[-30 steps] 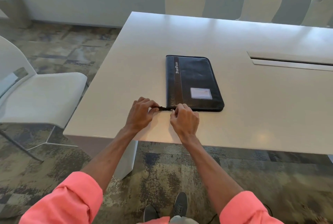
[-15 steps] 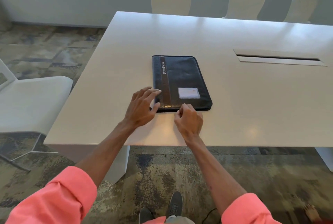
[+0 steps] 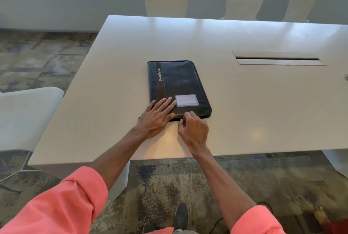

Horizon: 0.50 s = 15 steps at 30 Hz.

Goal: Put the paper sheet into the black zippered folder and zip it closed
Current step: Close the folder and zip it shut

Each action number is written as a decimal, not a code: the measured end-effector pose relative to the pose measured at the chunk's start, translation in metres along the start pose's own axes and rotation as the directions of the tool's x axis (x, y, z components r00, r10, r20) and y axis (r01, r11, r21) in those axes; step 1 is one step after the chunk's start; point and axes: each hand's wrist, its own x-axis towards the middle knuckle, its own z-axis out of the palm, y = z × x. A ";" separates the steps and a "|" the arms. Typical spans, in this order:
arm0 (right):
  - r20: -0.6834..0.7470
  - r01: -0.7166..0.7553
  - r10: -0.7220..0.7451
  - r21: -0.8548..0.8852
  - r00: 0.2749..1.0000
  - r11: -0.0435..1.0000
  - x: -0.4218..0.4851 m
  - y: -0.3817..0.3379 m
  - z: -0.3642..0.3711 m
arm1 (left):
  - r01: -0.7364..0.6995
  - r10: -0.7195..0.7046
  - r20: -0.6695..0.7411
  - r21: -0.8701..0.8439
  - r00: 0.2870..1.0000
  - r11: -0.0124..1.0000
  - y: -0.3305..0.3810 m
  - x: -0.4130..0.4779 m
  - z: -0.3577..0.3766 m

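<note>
The left hand (image 3: 157,116) no longer pinches at the folder's (image 3: 180,83) near left corner; it now lies flat, fingers spread, on the cover there.

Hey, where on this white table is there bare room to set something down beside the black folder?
Bare top lies left of the black zippered folder to the white table edge, beyond it toward the cream chairs, and right of it below the cable slot. Crowded: the near edge, where left hand and right hand work.

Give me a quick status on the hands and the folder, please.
Left hand flat on folder, open. Right hand fingers curled at near edge. Folder closed on table. Nothing in the way.
</note>
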 end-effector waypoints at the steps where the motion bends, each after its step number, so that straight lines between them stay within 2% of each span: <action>1: -0.005 -0.004 0.004 -0.006 1.000 1.000 0.000 0.003 -0.001 | -0.008 0.008 0.002 0.004 1.000 1.000 -0.001 0.000 -0.001; 6: -0.036 0.000 -0.001 -0.022 0.999 1.000 0.003 0.013 -0.003 | -0.060 0.060 0.000 0.072 0.998 0.996 -0.007 0.001 0.001; 12: -0.089 -0.149 0.147 -0.023 0.985 0.989 0.005 0.051 -0.014 | -0.069 0.088 -0.115 0.161 0.990 0.984 -0.024 -0.012 0.001; 15: -0.090 -0.157 0.150 -0.067 0.985 0.985 0.010 0.066 -0.019 | -0.090 0.110 -0.107 0.176 0.988 0.980 -0.030 -0.014 0.000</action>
